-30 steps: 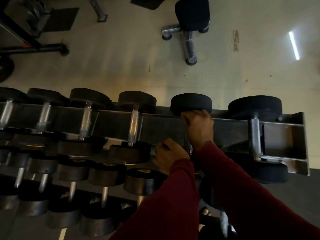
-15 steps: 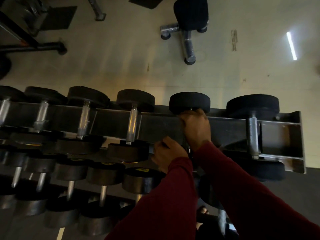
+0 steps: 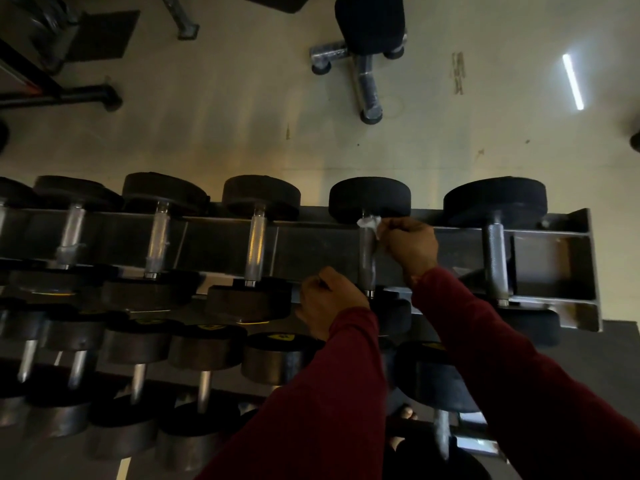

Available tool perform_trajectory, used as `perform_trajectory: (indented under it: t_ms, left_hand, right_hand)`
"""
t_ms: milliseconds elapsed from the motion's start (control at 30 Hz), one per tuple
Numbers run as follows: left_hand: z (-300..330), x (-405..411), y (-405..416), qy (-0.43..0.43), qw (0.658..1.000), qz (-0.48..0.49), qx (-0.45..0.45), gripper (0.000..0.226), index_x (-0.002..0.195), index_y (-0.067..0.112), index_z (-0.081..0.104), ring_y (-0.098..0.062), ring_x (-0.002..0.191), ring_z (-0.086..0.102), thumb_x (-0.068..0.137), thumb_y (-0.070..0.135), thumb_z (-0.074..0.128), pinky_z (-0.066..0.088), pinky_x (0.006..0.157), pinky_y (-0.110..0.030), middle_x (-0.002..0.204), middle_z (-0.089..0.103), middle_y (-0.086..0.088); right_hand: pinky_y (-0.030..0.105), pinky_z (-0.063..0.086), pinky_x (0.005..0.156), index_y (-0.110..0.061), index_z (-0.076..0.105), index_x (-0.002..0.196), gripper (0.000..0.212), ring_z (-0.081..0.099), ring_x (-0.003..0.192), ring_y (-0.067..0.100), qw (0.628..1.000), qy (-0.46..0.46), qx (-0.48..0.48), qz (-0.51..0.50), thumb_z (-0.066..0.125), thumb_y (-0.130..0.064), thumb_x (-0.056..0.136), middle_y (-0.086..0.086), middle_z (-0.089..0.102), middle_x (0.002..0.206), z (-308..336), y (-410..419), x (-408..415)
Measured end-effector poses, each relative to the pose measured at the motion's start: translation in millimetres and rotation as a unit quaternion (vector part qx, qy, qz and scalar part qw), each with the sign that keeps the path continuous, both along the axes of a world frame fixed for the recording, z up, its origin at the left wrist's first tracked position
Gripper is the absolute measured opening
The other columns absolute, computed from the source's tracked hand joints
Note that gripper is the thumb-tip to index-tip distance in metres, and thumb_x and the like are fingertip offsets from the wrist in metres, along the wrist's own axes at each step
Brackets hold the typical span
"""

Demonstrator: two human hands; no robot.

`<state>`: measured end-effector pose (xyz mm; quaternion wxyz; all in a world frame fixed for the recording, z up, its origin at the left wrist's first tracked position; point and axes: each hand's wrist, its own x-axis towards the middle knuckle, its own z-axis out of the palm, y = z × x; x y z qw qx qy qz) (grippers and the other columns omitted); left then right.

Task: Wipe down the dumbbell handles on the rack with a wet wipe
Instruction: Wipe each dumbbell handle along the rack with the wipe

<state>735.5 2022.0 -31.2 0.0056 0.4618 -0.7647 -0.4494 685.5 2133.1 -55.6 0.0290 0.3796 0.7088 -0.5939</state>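
Hiding most of wet wipe (image 3: 370, 223): right hand (image 3: 410, 245)

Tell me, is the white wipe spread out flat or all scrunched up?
Scrunched up. The wet wipe shows as a small crumpled wad pinched in the right hand against the top of the dumbbell handle.

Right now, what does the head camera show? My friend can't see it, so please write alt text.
A person's right hand holds a white wet wipe against the top of a dumbbell handle on the rack. Their left hand grips the rack's front edge. More dumbbells line the lower shelves.
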Motion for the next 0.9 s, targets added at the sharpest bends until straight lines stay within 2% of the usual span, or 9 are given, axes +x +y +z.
perform_trajectory:
  t_ms: [100, 167, 300, 367, 433, 533, 667, 800, 900]
  left_hand:
    - [3, 1, 1, -0.01, 1.0, 0.002, 0.0, 0.034, 0.101, 0.015, 0.066, -0.02, 0.1, 0.046, 0.094, 0.037, 0.041, 0.027, 0.079, -0.031, 0.102, 0.061, -0.003]
    - [3, 1, 1, -0.009, 1.0, -0.002, 0.001, 0.034, 0.099, 0.016, 0.065, -0.019, 0.098, 0.043, 0.094, 0.038, 0.041, 0.026, 0.079, -0.031, 0.106, 0.063, -0.006]
    - [6, 0, 0, -0.022, 1.0, -0.004, -0.011, 0.037, 0.108, 0.011, 0.066, -0.029, 0.11, 0.048, 0.095, 0.037, 0.043, 0.023, 0.078, -0.029, 0.114, 0.064, -0.013]
    - [9, 0, 1, -0.023, 1.0, -0.006, -0.005, 0.037, 0.111, 0.011, 0.065, -0.029, 0.113, 0.046, 0.096, 0.036, 0.043, 0.022, 0.078, -0.028, 0.117, 0.062, -0.013]
    - [8, 1, 1, -0.02, 1.0, -0.01, -0.002, 0.036, 0.111, 0.012, 0.065, -0.028, 0.113, 0.046, 0.096, 0.036, 0.042, 0.022, 0.079, -0.028, 0.118, 0.062, -0.013]
    - [5, 1, -1, -0.011, 1.0, -0.017, -0.013, 0.037, 0.106, 0.013, 0.067, -0.03, 0.112, 0.049, 0.094, 0.037, 0.042, 0.025, 0.08, -0.03, 0.115, 0.064, -0.012]
    - [3, 0, -1, 0.004, 1.0, -0.004, -0.008, 0.034, 0.1, 0.015, 0.067, -0.028, 0.106, 0.053, 0.092, 0.038, 0.043, 0.029, 0.078, -0.031, 0.107, 0.066, -0.01]
    - [2, 0, -1, 0.007, 1.0, -0.008, -0.006, 0.041, 0.092, 0.019, 0.065, -0.029, 0.103, 0.055, 0.084, 0.047, 0.037, 0.03, 0.075, -0.032, 0.103, 0.067, -0.01]
    - [4, 1, 1, 0.007, 1.0, -0.003, -0.012, 0.041, 0.095, 0.016, 0.066, -0.03, 0.105, 0.053, 0.087, 0.046, 0.038, 0.028, 0.076, -0.032, 0.104, 0.066, -0.011]
  right_hand:
    - [0.044, 0.058, 0.089, -0.02, 0.074, 0.077, 0.006, 0.071, 0.083, 0.018, 0.997, -0.036, 0.036, 0.054, 0.075, -0.022, 0.082, -0.001, 0.073, 0.079, 0, 3, 8]
    - [0.038, 0.058, 0.087, -0.018, 0.073, 0.078, 0.007, 0.07, 0.081, 0.013, 0.99, -0.056, 0.058, 0.115, 0.075, -0.02, 0.085, -0.001, 0.073, 0.081, 6, 4, 21]
    - [0.026, 0.055, 0.077, -0.013, 0.073, 0.075, 0.014, 0.068, 0.073, 0.012, 0.96, -0.093, 0.142, 0.222, 0.077, -0.023, 0.084, 0.001, 0.072, 0.077, 10, 3, 44]
    - [0.026, 0.056, 0.077, -0.018, 0.075, 0.075, 0.011, 0.068, 0.074, 0.011, 0.967, -0.088, 0.135, 0.195, 0.079, -0.025, 0.082, -0.001, 0.073, 0.078, 7, 2, 45]
    - [0.026, 0.059, 0.077, -0.021, 0.076, 0.078, 0.006, 0.07, 0.073, 0.009, 0.989, -0.067, 0.07, 0.113, 0.08, -0.024, 0.082, -0.003, 0.075, 0.079, 5, 0, 39]
    - [0.04, 0.06, 0.086, -0.022, 0.078, 0.083, 0.003, 0.073, 0.08, 0.015, 0.998, -0.04, -0.041, -0.002, 0.079, -0.02, 0.081, -0.001, 0.076, 0.081, 4, -1, 19]
    - [0.046, 0.059, 0.088, -0.021, 0.078, 0.085, 0.003, 0.073, 0.079, 0.019, 0.997, -0.042, -0.063, -0.006, 0.078, -0.023, 0.083, 0.004, 0.076, 0.08, -2, 0, 12]
    - [0.032, 0.057, 0.089, -0.019, 0.078, 0.084, 0.009, 0.07, 0.078, 0.012, 0.988, -0.081, 0.06, 0.113, 0.08, -0.027, 0.082, -0.001, 0.075, 0.082, 1, -1, 43]
    - [0.014, 0.05, 0.079, -0.021, 0.078, 0.082, 0.012, 0.064, 0.07, 0.0, 0.975, -0.026, 0.148, 0.166, 0.08, -0.033, 0.082, -0.008, 0.072, 0.076, 13, -4, 56]
